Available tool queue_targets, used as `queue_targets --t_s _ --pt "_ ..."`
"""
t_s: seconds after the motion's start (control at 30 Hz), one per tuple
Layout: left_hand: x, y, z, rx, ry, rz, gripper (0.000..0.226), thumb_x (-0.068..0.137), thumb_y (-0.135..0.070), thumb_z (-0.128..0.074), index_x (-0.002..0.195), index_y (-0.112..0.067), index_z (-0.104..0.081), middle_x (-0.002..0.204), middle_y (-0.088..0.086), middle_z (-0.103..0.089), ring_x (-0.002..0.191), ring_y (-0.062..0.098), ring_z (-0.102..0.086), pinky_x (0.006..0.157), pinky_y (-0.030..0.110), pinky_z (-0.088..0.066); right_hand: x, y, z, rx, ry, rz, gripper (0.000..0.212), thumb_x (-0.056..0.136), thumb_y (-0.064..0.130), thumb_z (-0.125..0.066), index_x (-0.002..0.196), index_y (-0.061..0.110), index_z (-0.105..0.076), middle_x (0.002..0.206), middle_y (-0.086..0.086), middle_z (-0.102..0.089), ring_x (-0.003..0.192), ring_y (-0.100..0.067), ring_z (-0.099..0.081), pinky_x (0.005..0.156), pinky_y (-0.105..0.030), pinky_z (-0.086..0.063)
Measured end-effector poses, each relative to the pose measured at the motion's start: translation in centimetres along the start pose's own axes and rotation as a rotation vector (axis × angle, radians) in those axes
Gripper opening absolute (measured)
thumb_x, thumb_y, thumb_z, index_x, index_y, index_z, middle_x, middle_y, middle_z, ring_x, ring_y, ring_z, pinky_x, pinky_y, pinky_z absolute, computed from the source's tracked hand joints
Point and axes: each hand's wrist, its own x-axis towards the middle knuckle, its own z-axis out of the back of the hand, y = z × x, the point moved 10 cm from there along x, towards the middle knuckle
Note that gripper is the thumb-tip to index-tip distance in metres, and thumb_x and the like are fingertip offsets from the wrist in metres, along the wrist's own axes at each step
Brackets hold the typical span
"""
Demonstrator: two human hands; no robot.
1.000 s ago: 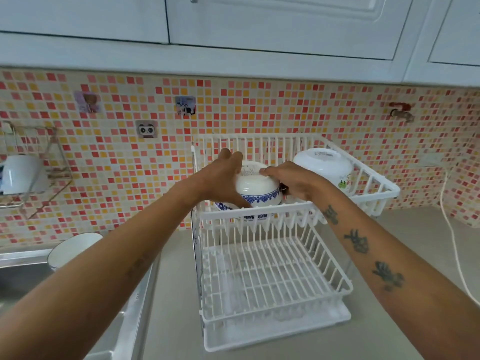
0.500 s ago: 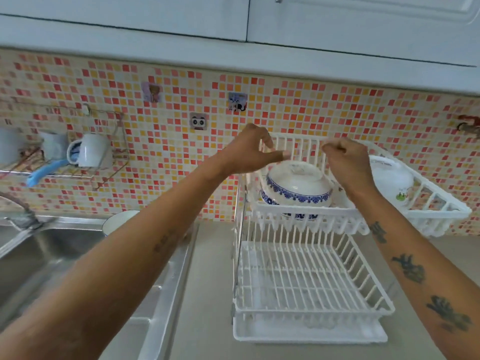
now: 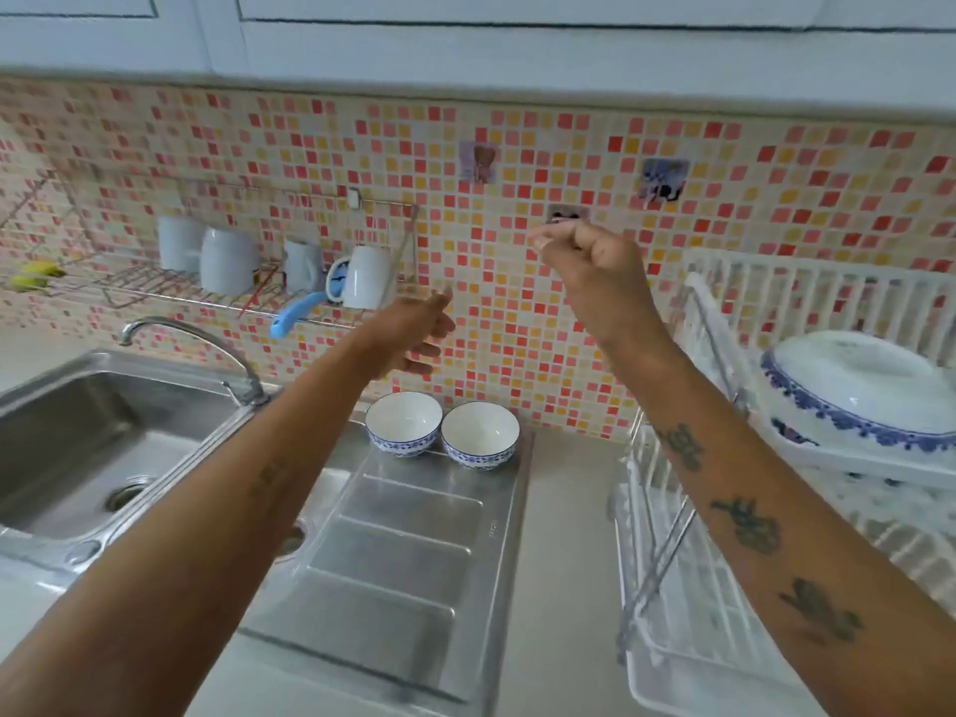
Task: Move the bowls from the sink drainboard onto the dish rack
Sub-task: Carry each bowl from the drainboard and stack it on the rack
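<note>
The white dish rack [image 3: 807, 323] stands at the right on the counter, two tiers high, and its upper tier already carries one large bowl [image 3: 859, 390], white with a blue patterned band, turned upside down. To its left the steel drainboard [image 3: 398, 551] runs down from the sink [image 3: 88, 437], ribbed and bare over most of its length. Two smaller bowls remain at its far end near the tiled wall, upright and side by side: the left bowl [image 3: 404, 422] and the right bowl [image 3: 480, 435], rims touching or nearly so, both white inside with a blue pattern round the outside, and both look empty. The step in hand reads as the reach for the next bowl, with part of the task done and these two left. Both arms are raised above the drainboard and neither holds anything. The left hand [image 3: 416, 336] hangs above the left bowl with fingers loosely spread and released; the right hand [image 3: 595, 266] is higher, in front of the tiles, curled into a loose fist around nothing. The next move calls for lowering a hand to a bowl's rim, gripping it firmly since glazed ware off a drainboard may be wet, then carrying it right to the rack and inverting it beside the large bowl, where free space is partly out of view.
</note>
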Motion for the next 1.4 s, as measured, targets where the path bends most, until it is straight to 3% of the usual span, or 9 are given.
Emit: queue_targets --t_s 0.1,0.2,0.33,0.43,0.63,0.73,0.9,1.0,1.4 --pt "1.8 6.6 2.4 -0.063 0.014 0.173 0.049 0.097 -0.054 -0.037 0.086 -0.012 -0.060 0.104 0.010 -0.056 0.098 0.029 -0.054 0.093 0.045 -0.048 1.6 -5.3 -5.3 0.013 0.090 -0.154 0.018 0.095 0.019 -0.054 0.103 0.011 -0.069 0.108 0.007 -0.064 0.093 0.009 -0.057 0.078 -0.002 -0.046" --pt "3.4 12.9 3.3 -0.122 0.050 0.326 0.052 0.095 -0.057 -0.038 0.087 -0.009 -0.057 0.095 0.011 -0.056 0.094 0.031 -0.055 0.085 0.041 -0.049 2.9 -13.2 -8.8 0.001 0.130 -0.380 0.020 0.094 0.023 -0.055 0.106 0.014 -0.067 0.133 -0.003 -0.060 0.123 -0.012 -0.053 0.093 -0.028 -0.040" --pt "6.0 20.0 1.8 -0.247 0.131 0.492 0.050 0.095 -0.057 -0.039 0.091 -0.009 -0.053 0.101 0.014 -0.055 0.083 0.027 -0.057 0.086 0.044 -0.047 2.0 -25.3 -10.0 0.054 0.082 -0.758 0.046 0.092 0.030 -0.058 0.132 0.009 -0.052 0.127 -0.006 -0.057 0.105 -0.020 -0.052 0.087 -0.032 -0.038" --pt "8.0 24.1 -0.4 -0.310 0.184 0.590 0.054 0.093 -0.057 -0.044 0.108 -0.006 -0.050 0.105 0.015 -0.055 0.090 0.030 -0.058 0.091 0.047 -0.045 0.2 -33.1 -10.0 0.100 0.001 -0.976 0.052 0.087 0.034 -0.062 0.132 0.010 -0.053 0.111 -0.006 -0.054 0.088 -0.021 -0.049 0.084 -0.033 -0.040" --pt "11.8 27.0 -8.2 -0.374 0.256 0.693 0.071 0.089 -0.055 -0.053 0.142 -0.009 -0.041 0.135 0.017 -0.044 0.114 0.034 -0.053 0.092 0.045 -0.045 -1.5 -41.9 -10.9 0.147 -0.160 -1.163 0.063 0.082 0.034 -0.065 0.138 0.014 -0.045 0.141 -0.012 -0.049 0.127 -0.030 -0.047 0.097 -0.040 -0.042" --pt "13.0 27.3 -11.1 -0.457 0.215 0.704 0.070 0.091 -0.046 -0.057 0.149 -0.016 -0.030 0.155 0.012 -0.028 0.136 0.040 -0.037 0.102 0.050 -0.043 -1.8 -44.5 -10.7 0.124 -0.137 -1.208 0.065 0.080 0.037 -0.065 0.137 0.015 -0.043 0.136 -0.010 -0.050 0.123 -0.030 -0.050 0.087 -0.042 -0.043" --pt "15.6 28.0 -12.9 -0.526 0.141 0.679 0.060 0.096 -0.038 -0.052 0.147 -0.018 -0.028 0.149 0.012 -0.033 0.116 0.033 -0.046 0.091 0.048 -0.044 -1.4 -46.9 -10.2 0.177 -0.051 -1.201 0.050 0.088 0.027 -0.060 0.135 0.014 -0.046 0.110 -0.009 -0.053 0.100 -0.030 -0.053 0.087 -0.049 -0.047" --pt "16.7 29.3 -13.1 -0.540 0.112 0.727 0.057 0.096 -0.033 -0.052 0.145 -0.015 -0.031 0.140 0.013 -0.041 0.127 0.037 -0.047 0.089 0.048 -0.045 -1.8 -47.9 -11.0 0.223 -0.061 -1.187 0.042 0.091 0.020 -0.058 0.132 0.015 -0.047 0.109 -0.009 -0.054 0.090 -0.027 -0.057 0.082 -0.051 -0.052" --pt "19.2 30.1 -14.0 -0.753 -0.010 0.609 0.065 0.093 0.009 -0.034 0.148 -0.024 -0.024 0.153 0.013 -0.031 0.132 0.042 -0.042 0.078 0.055 -0.054 -1.8 -48.5 -12.3 0.212 -0.179 -1.080 0.049 0.087 -0.005 -0.044 0.134 0.007 -0.044 0.119 -0.008 -0.051 0.101 -0.033 -0.056 0.082 -0.056 -0.056"
